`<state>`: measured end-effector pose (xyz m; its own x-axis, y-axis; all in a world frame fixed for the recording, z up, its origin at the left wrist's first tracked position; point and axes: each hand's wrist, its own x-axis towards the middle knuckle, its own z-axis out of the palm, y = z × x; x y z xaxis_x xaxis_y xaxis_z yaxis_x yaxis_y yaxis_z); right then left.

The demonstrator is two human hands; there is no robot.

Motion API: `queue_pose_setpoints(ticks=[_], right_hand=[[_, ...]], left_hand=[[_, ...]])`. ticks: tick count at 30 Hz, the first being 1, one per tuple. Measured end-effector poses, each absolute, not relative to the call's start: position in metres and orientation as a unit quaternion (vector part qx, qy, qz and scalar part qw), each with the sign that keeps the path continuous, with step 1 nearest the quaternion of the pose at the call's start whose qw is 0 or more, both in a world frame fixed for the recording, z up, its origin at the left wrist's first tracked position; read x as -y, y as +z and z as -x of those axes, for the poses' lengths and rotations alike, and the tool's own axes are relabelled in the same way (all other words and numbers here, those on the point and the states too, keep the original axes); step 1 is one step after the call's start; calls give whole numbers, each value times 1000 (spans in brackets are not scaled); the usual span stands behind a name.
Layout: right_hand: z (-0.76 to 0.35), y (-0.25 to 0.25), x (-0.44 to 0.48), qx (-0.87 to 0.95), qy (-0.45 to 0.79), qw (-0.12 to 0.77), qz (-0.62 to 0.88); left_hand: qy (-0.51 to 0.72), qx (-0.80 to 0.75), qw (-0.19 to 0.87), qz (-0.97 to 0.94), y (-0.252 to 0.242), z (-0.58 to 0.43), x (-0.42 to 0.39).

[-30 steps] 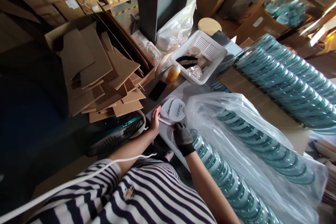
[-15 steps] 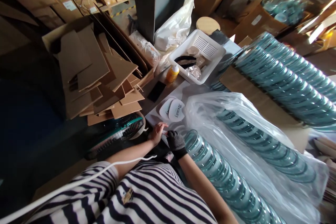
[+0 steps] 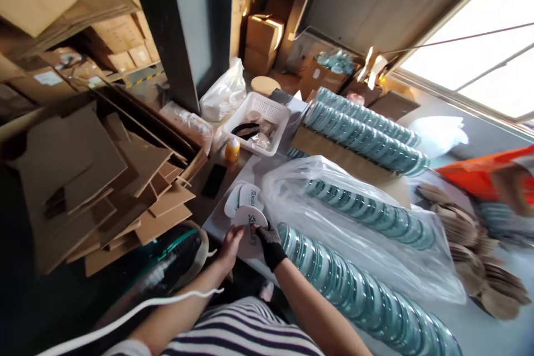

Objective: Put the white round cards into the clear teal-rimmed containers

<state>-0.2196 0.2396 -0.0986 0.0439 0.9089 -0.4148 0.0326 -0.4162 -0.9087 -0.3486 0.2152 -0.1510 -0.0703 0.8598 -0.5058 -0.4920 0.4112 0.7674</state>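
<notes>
Between my hands is a thin pinkish-white rounded pad (image 3: 248,216) printed with dark lettering. My bare left hand (image 3: 231,246) grips its left edge. On its right edge my right hand (image 3: 269,238), in a dark glove with bare fingertips, is closed. Two similar white printed pads (image 3: 242,198) lie just beyond it on the table. Right beside my gloved hand begins a long nested row of clear greenish glass bowls (image 3: 354,283). Another such row (image 3: 371,214) lies within a clear plastic bag (image 3: 283,178).
A white basket (image 3: 281,115) of small items, a yellow bottle (image 3: 232,151) and a black phone-like slab (image 3: 214,181) sit farther back. Cardboard pieces (image 3: 154,161) fill a box at left, above a fan (image 3: 175,261). More stacked glass (image 3: 367,133) and brown discs (image 3: 496,289) are at right.
The view has swung to the right and up. A printed pad now shows plainly between my hands, where before they were close together over something small and unclear.
</notes>
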Motion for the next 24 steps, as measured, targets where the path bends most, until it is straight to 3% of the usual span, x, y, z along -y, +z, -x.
queue_pose_setpoints(ticks=[5,8,16,24], right_hand=[[203,-49,-241,508,465,417,593],[193,-32,-241,563,456,388,570],[157,-35,-199,419,595,376,573],[74,-24,-143,335,658,473,481]], left_hand=[[475,-407,766,-147,-117,340,-213],[445,-374,800,-150,-109,332,-211],[493,-399,760,-142,-98,316,-220],[353,-302,848,-256,-46,269,-186]])
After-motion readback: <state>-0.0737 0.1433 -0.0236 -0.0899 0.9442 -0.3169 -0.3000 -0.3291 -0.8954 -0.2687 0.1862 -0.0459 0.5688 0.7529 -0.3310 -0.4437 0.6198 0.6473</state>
